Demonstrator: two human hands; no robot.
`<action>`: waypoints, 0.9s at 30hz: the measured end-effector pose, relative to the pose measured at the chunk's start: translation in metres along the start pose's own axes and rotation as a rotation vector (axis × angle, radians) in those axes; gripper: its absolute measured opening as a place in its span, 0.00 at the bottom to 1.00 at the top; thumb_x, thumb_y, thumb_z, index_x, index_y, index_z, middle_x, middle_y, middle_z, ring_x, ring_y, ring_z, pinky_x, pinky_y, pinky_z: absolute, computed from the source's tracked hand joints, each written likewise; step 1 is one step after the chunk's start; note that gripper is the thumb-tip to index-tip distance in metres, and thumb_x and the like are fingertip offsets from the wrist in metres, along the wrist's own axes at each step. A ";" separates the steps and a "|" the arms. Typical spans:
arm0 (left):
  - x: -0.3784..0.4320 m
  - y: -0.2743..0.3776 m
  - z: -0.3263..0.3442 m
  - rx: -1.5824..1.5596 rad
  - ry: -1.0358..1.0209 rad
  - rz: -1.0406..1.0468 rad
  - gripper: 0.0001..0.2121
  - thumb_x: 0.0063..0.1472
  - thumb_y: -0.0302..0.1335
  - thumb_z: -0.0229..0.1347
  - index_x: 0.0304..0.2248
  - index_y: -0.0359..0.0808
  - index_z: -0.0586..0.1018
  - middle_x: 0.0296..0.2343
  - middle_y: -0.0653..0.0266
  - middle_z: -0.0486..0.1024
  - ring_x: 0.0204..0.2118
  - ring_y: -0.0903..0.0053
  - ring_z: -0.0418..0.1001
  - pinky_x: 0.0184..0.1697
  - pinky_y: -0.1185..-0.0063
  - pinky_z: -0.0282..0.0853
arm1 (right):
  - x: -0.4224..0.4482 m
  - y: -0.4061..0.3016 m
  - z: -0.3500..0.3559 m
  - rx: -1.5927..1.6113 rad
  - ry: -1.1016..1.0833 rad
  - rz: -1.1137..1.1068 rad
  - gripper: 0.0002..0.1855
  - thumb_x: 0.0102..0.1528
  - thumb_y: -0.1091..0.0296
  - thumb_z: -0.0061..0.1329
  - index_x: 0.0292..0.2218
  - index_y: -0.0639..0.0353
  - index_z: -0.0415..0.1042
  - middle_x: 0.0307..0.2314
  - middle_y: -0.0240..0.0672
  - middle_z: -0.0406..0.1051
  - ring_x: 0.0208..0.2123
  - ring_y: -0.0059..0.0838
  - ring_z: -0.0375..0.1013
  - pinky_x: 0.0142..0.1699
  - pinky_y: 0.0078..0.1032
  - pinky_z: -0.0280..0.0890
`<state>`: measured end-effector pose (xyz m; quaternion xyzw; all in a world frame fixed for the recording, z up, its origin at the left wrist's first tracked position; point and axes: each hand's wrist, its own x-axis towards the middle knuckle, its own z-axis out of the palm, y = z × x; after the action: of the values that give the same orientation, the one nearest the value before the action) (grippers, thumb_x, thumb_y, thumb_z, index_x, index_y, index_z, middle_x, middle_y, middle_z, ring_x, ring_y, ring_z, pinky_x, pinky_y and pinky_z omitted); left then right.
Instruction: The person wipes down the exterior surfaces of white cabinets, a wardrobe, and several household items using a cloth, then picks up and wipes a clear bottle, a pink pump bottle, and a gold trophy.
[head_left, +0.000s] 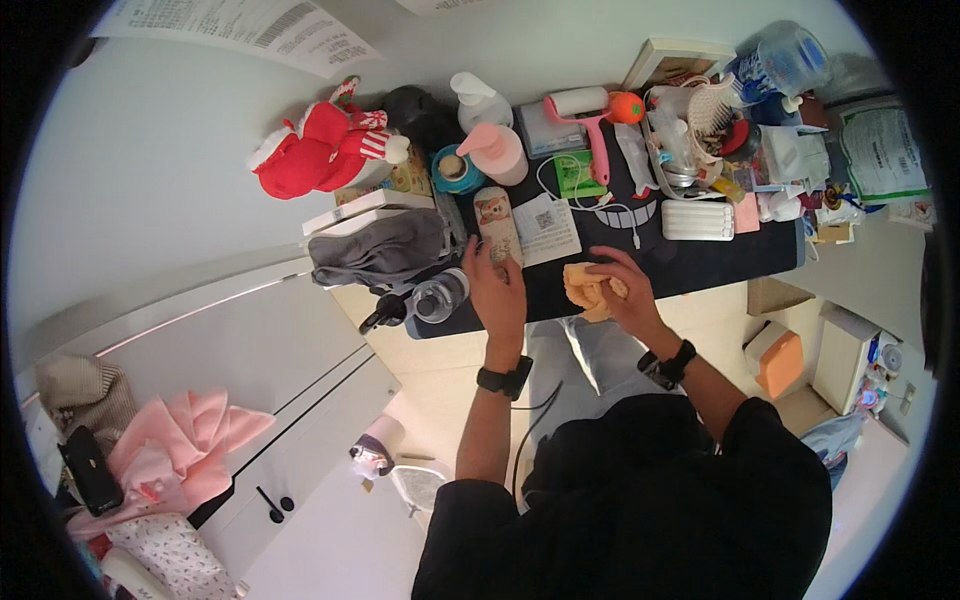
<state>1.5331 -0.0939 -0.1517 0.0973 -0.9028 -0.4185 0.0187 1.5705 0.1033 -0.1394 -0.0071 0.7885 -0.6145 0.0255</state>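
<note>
My left hand is at the near end of an oblong case printed with a cartoon animal. Its fingers lie on either side of that end; whether they grip it is unclear. An orange cloth is bunched in my right hand, over the front edge of the dark desk mat. Beside the case lies a printed paper sheet. Left of my left hand is a clear bottle with a dark cap, lying near the mat's corner.
A folded grey cloth and a red plush toy sit at the left. Pump bottles, a pink lint roller and a white cable are farther back. A crowded organiser and white ribbed case occupy the right.
</note>
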 end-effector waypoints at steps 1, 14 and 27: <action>-0.003 -0.001 0.001 0.011 -0.002 0.000 0.23 0.51 0.25 0.51 0.48 0.34 0.61 0.50 0.47 0.53 0.42 0.55 0.66 0.39 0.71 0.67 | 0.002 0.003 0.003 0.011 0.002 0.003 0.13 0.45 0.81 0.42 0.35 0.60 0.69 0.37 0.38 0.67 0.40 0.36 0.67 0.46 0.23 0.60; -0.029 -0.027 0.011 0.398 -0.058 -0.044 0.25 0.53 0.30 0.50 0.48 0.29 0.58 0.48 0.48 0.54 0.41 0.54 0.66 0.36 0.70 0.69 | 0.071 -0.002 0.053 -0.461 -0.383 -0.293 0.25 0.39 0.74 0.50 0.42 0.52 0.65 0.43 0.34 0.62 0.33 0.34 0.70 0.35 0.28 0.66; -0.009 -0.012 0.019 0.257 -0.049 -0.179 0.31 0.44 0.27 0.57 0.49 0.38 0.57 0.43 0.52 0.60 0.39 0.54 0.67 0.35 0.67 0.69 | 0.141 0.040 0.106 -1.044 -0.532 -0.933 0.14 0.43 0.67 0.43 0.35 0.53 0.69 0.36 0.31 0.66 0.35 0.28 0.69 0.33 0.26 0.65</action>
<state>1.5416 -0.0855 -0.1733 0.1686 -0.9369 -0.3017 -0.0534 1.4354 0.0040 -0.2080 -0.5001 0.8601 -0.0848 -0.0545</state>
